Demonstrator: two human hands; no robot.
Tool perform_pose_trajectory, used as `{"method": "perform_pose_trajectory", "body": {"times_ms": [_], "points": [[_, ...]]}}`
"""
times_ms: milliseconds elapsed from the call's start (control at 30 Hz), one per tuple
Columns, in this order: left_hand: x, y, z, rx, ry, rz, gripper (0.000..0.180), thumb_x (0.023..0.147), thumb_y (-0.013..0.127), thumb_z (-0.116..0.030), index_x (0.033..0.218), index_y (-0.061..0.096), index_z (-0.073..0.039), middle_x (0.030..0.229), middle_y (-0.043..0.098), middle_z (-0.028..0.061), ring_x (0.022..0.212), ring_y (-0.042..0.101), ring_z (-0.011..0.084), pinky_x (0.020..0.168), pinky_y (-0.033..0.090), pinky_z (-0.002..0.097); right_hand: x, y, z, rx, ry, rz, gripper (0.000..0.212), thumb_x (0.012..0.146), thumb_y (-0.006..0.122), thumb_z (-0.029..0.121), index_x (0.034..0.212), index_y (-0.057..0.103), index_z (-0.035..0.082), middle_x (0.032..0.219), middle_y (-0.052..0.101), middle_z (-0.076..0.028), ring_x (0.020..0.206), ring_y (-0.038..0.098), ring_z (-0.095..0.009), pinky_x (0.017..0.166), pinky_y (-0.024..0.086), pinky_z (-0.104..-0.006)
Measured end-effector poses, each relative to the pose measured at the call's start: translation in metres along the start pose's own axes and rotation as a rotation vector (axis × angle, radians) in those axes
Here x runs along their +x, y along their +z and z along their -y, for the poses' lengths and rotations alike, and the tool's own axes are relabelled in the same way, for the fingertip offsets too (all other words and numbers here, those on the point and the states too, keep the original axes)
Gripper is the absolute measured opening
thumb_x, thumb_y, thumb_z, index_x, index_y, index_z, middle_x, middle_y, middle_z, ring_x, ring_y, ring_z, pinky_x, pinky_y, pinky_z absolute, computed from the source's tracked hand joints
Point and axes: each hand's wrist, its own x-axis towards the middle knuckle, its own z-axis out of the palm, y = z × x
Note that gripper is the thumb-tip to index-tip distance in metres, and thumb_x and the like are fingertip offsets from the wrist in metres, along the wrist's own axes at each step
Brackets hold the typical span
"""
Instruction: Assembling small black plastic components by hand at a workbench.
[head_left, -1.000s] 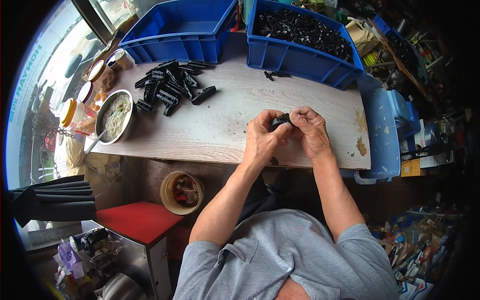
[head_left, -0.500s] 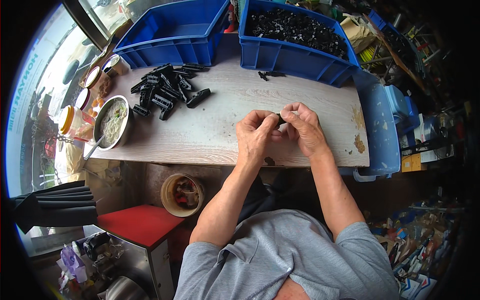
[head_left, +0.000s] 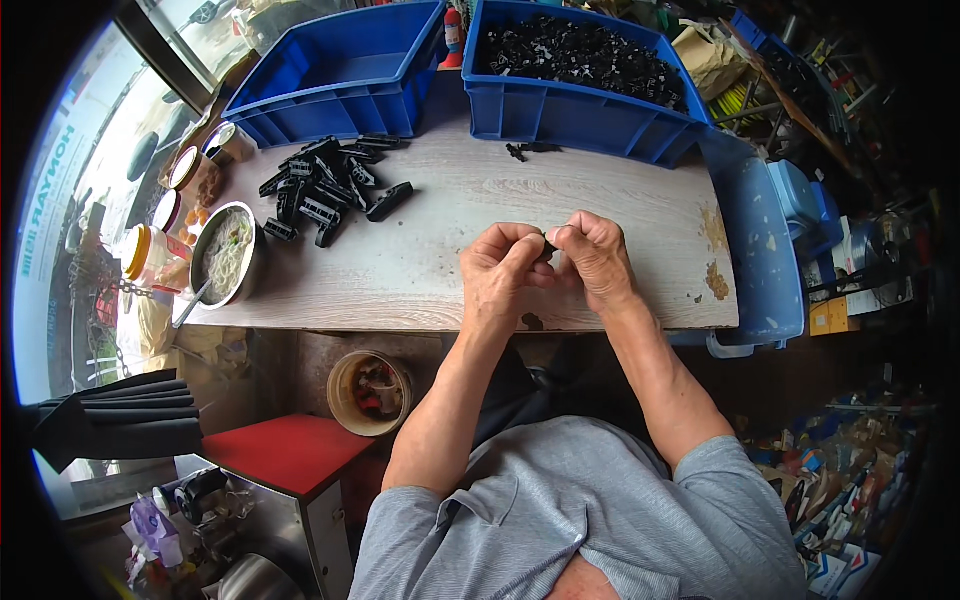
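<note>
Close together over the table's near right part, my left hand [head_left: 500,262] and my right hand [head_left: 598,258] pinch a small black plastic part [head_left: 547,246] between thumbs and fingers. Most of that part is hidden by the fingertips, so its full shape does not show. To the left lies a loose pile of long black plastic pieces [head_left: 322,212], apart from both hands. Two or so tiny black parts [head_left: 530,150] rest by the foot of the right-hand blue bin [head_left: 585,128], which is filled with many small black parts.
Another blue bin [head_left: 330,108], its bottom bare, stands at the back left. A bowl of noodles [head_left: 228,255] with a spoon and several lidded jars [head_left: 150,250] line the table's left side. Below the front edge sits a waste bucket [head_left: 368,392]; a light-blue tub [head_left: 770,270] flanks the right edge.
Both hands have shifted slightly left in the picture, and the fingertips have drawn closer together around the small black part. The whole view has also moved a little.
</note>
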Motion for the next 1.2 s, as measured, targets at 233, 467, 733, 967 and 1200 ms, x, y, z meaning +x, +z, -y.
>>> {"method": "perform_pose_trajectory", "body": {"times_ms": [233,467,733,967,1200], "points": [[0.053,-0.007,-0.006,0.982,0.605,-0.033,0.026,0.087,0.068,-0.02,0.111,0.068,-0.009,0.096,0.067,0.0122,0.085,0.065,0.0306,0.073,0.052,0.0388,-0.006,-0.013,0.007,0.173,0.031,-0.101,0.025,0.089,0.067,0.028,0.074,0.056,0.012,0.05,0.04,0.003,0.044,0.047,-0.011,0.051,0.057,-0.0369],[0.126,-0.019,-0.018,1.725,0.85,0.003,0.017,0.082,0.066,-0.016,0.098,0.071,-0.013,0.099,0.065,0.0099,0.094,0.059,0.0325,0.079,0.05,0.0446,-0.003,-0.087,0.029,0.219,0.029,-0.446,0.028,0.086,0.068,0.031,0.071,0.053,0.011,0.044,0.035,0.001,0.044,0.05,-0.014,0.063,0.06,-0.0492],[0.126,-0.021,-0.002,1.674,0.911,0.095,0.012,0.076,0.066,-0.008,0.087,0.063,-0.008,0.09,0.065,0.011,0.092,0.06,0.0329,0.079,0.05,0.0431,-0.007,-0.173,0.048,0.291,0.034,-0.9,0.031,0.086,0.07,0.035,0.095,0.059,0.007,0.047,0.034,-0.001,0.05,0.049,-0.018,0.071,0.059,-0.0486],[0.087,-0.011,0.002,0.875,0.434,0.008,0.009,0.087,0.064,-0.01,0.093,0.067,-0.004,0.083,0.069,0.0106,0.068,0.066,0.0254,0.062,0.053,0.0327,0.0,-0.099,0.029,0.091,0.081,-0.384,0.023,0.087,0.071,0.028,0.097,0.064,0.009,0.049,0.043,0.001,0.048,0.052,-0.014,0.064,0.059,-0.043],[0.042,0.005,0.006,0.066,-0.162,0.113,0.017,0.093,0.064,-0.013,0.097,0.062,0.003,0.078,0.064,0.0074,0.065,0.062,0.0143,0.061,0.055,0.0262,0.011,-0.036,0.011,0.032,0.049,-0.049,0.025,0.087,0.073,0.021,0.105,0.066,0.006,0.055,0.053,0.001,0.042,0.046,-0.009,0.046,0.047,-0.0272]]}}
